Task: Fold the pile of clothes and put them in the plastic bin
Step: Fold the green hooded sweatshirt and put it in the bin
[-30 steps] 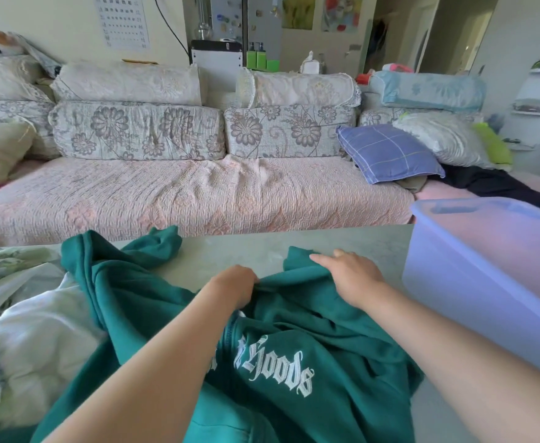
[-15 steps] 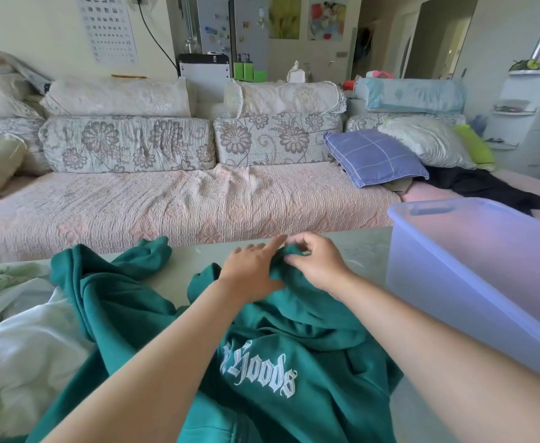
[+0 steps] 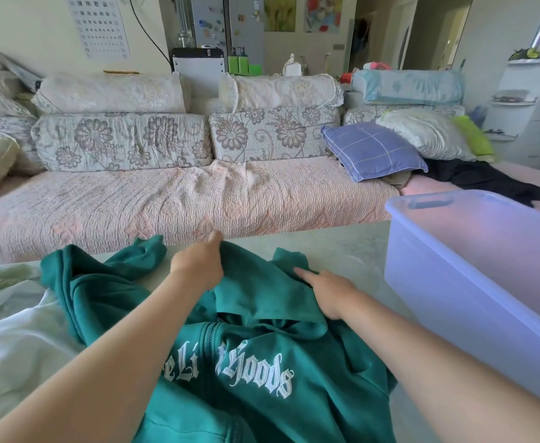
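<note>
A teal zip hoodie (image 3: 262, 362) with white lettering lies crumpled on the grey table (image 3: 342, 247) in front of me. My left hand (image 3: 199, 265) grips the hood's far edge, with the thumb pointing away. My right hand (image 3: 326, 290) lies flat on the hood fabric with its fingers stretched out to the left. A translucent blue plastic bin (image 3: 473, 282) stands on the table to the right; nothing shows inside it. A pile of white and pale green clothes (image 3: 9, 330) lies at the left, partly under the hoodie's sleeve.
A sofa (image 3: 182, 199) with a pink cover and floral cushions runs along the far side of the table. A blue checked pillow (image 3: 371, 150) and dark clothing (image 3: 486, 180) lie at its right end. White drawers (image 3: 530, 113) stand at the far right.
Both hands met at the hood's edge half a second ago. They have since parted: the left pulled the edge leftwards and away, the right slid right and flattened on the fabric.
</note>
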Available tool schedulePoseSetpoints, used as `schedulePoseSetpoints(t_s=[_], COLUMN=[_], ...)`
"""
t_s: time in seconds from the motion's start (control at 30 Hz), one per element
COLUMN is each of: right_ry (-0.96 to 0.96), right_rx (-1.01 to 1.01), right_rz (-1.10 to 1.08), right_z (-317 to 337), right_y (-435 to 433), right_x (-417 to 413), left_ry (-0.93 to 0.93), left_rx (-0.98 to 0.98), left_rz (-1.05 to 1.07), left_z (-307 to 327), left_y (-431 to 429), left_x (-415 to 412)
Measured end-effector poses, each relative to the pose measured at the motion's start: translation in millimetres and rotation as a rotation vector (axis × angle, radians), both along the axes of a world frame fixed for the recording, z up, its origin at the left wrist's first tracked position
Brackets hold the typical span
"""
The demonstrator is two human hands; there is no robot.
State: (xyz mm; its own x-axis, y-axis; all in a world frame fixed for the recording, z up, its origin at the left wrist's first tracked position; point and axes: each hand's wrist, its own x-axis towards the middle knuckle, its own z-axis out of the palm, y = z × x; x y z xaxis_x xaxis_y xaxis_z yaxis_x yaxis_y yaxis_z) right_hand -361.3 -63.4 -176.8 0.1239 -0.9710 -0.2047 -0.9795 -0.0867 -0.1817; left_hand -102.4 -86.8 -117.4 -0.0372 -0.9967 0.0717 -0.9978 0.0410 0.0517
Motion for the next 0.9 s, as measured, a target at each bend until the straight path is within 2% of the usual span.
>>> schedulePoseSetpoints(t_s=[0.07, 0.13, 0.2, 0.27, 0.33, 0.37, 0.43, 0.5, 0.53, 0.57, 0.67, 0.77, 0.83, 0.9], right_ry=[-0.035, 0.030, 0.122, 0.277, 0.527, 0.583, 0.444, 0.016, -0.196, -0.322, -0.355, -0.428, -0.566, -0.552], right_rx=[-0.093, -0.174, -0.223, -0.172, -0.067, -0.052, -0.128, -0.112, -0.019, 0.077, 0.179, 0.190, 0.029, -0.339], right_rz=[0.026, 0.014, -0.112, -0.276, -0.354, -0.339, -0.164, 0.005, 0.001, -0.025, -0.040, -0.233, -0.364, -0.366], right_z=[0, 7, 22, 37, 50, 54, 55, 54, 55, 56, 47, 52, 63, 72], right_y=[3, 4, 4, 7, 14, 17, 18, 22, 24, 26, 13, -12, -31, -53], right_x=[3, 0, -8, -20, -25, -24, -14, 4, 16, 28, 47, 56, 59, 60], left_ry=[-0.072, -0.108, -0.175, -0.209, -0.148, -0.112, -0.092, -0.104, -0.104, -0.087, 0.074, 0.425, 0.611, 0.672], left_rx=[0.016, 0.038, 0.037, 0.014, -0.014, -0.029, -0.062, -0.074, -0.068, -0.049, 0.132, 0.191, 0.073, -0.074], left_rz=[-0.145, -0.183, -0.109, 0.029, 0.113, 0.119, 0.104, 0.100, 0.094, 0.086, 0.047, 0.045, 0.042, -0.009], left_z=[0, 2, 4, 10, 17, 19, 20, 21, 21, 23, 32, 39, 43, 45], left_y=[3, 3, 1, 0, 1, 1, 1, 1, 1, 3, 1, -19, -32, -35], left_x=[-8, -14, -16, -18, -18, -18, -18, -21, -21, -20, -11, 9, 16, 16])
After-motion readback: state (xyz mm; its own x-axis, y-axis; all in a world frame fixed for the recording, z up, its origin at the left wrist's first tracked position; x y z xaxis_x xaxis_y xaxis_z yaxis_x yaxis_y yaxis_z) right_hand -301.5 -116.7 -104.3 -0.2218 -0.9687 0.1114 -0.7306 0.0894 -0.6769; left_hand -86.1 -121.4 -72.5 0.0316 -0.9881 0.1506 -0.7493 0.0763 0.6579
